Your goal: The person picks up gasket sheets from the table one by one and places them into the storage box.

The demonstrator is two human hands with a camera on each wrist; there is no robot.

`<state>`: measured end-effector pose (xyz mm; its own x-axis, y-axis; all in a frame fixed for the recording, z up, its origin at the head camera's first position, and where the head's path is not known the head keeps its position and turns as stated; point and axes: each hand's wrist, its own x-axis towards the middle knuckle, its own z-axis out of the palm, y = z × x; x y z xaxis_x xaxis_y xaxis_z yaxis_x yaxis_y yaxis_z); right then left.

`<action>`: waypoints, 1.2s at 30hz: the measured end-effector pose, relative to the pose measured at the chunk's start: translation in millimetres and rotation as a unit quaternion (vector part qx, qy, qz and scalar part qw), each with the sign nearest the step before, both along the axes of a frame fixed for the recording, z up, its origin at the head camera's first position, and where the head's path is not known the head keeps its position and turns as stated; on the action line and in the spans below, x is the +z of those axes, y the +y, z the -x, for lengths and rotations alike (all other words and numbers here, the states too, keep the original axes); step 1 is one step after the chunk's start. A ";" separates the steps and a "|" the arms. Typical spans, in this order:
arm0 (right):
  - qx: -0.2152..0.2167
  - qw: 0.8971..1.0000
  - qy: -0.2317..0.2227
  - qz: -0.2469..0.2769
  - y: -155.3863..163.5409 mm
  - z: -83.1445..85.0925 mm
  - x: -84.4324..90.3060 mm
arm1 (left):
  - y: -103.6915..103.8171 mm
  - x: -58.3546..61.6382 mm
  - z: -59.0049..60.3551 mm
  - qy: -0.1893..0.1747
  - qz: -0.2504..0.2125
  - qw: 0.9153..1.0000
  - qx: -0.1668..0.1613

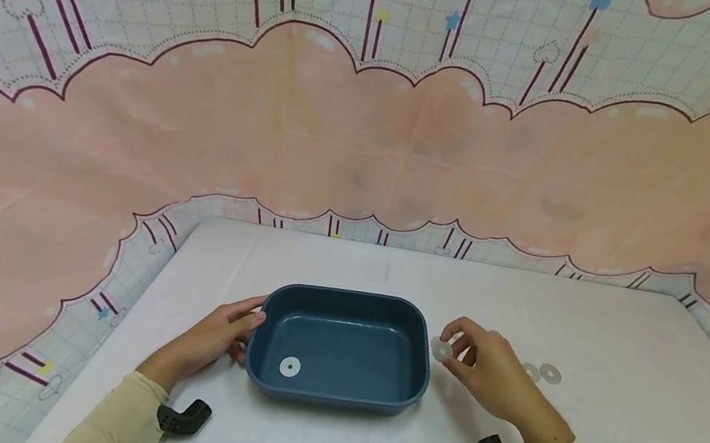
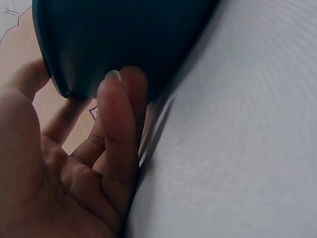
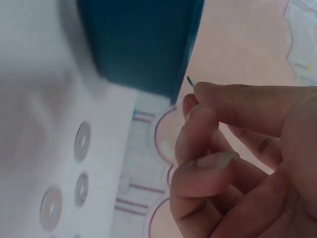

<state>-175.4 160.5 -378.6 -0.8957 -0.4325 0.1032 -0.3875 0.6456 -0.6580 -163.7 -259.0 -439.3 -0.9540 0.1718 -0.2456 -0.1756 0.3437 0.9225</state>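
- Head view: a dark blue tub [image 1: 340, 346] sits on a white tabletop [image 1: 611, 425]. The left hand [image 1: 220, 336] rests against the tub's left end with relaxed fingers — likely steadying it. The right hand [image 1: 489, 368] hovers just beside the tub's right rim, pinching a pale washer [image 1: 441, 348] between thumb and fingertips. One washer in the tub [image 1: 290, 367] lies flat near its front left corner, and two loose washers [image 1: 542, 373] lie on the tabletop beyond the right hand.
- Left wrist view: only here is the contact plain — straight fingers [image 2: 121, 114] touch the tub's outer wall, palm open and holding nothing.
- Right wrist view: the pinched washer shows only as a thin edge at the fingertips [image 3: 198, 96]. A row of spare washers [image 3: 81, 141] lies on the tabletop beside the tub, more than the head view shows.
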 end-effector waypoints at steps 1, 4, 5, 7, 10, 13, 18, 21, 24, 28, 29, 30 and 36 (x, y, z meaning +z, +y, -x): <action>0.006 1.000 0.006 0.003 -3.1 -1.4 0.8 | -0.1 -0.1 -0.2 0.001 0.001 1.000 0.001; 0.020 1.000 0.014 0.014 -12.7 -5.3 2.4 | -0.2 -0.5 -0.5 0.004 0.003 1.000 0.001; 0.026 0.999 0.012 0.017 -15.9 -6.5 2.6 | -0.3 -0.7 -0.4 0.004 0.003 1.000 0.001; 0.038 0.999 0.011 0.021 -22.3 -7.8 3.0 | -0.4 -1.3 -0.2 0.005 0.004 1.000 -0.001; 0.060 0.998 0.011 0.027 -31.7 -8.0 3.6 | -0.4 -1.6 0.2 0.005 0.002 1.000 -0.004; 0.074 0.997 0.010 0.030 -40.1 -7.9 3.9 | -0.7 -2.0 0.6 0.005 0.002 1.000 -0.005; 0.084 0.996 0.003 0.036 -52.4 -8.6 2.7 | -1.6 -2.8 1.3 0.005 0.002 1.000 -0.005; 0.089 0.995 0.005 0.042 -60.6 -9.2 -0.2 | -1.8 -3.3 1.1 0.003 0.000 1.000 -0.004; 0.092 0.995 0.003 0.046 -69.0 -10.3 -4.4 | -1.3 -3.2 0.9 0.002 -0.002 1.000 -0.004; 0.100 0.994 -0.006 0.049 -80.7 -11.6 -9.0 | -1.3 -3.0 0.3 0.001 0.001 1.000 -0.001; 0.102 0.994 -0.008 0.049 -83.4 -11.8 -10.0 | -1.4 -2.9 0.2 0.000 0.003 1.000 0.000; 0.102 0.994 -0.009 0.048 -86.1 -12.1 -11.0 | -1.4 -2.8 0.1 0.000 0.004 1.000 0.001; 0.102 0.994 -0.004 0.033 -100.2 -14.1 -16.6 | -1.4 -2.0 0.3 -0.001 0.004 1.000 0.000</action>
<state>-161.3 60.3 -395.3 -0.7905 -0.5987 0.1295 -0.5005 0.5095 -0.6999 -164.0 -260.4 -441.2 -0.9537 0.1690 -0.2487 -0.1776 0.3507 0.9195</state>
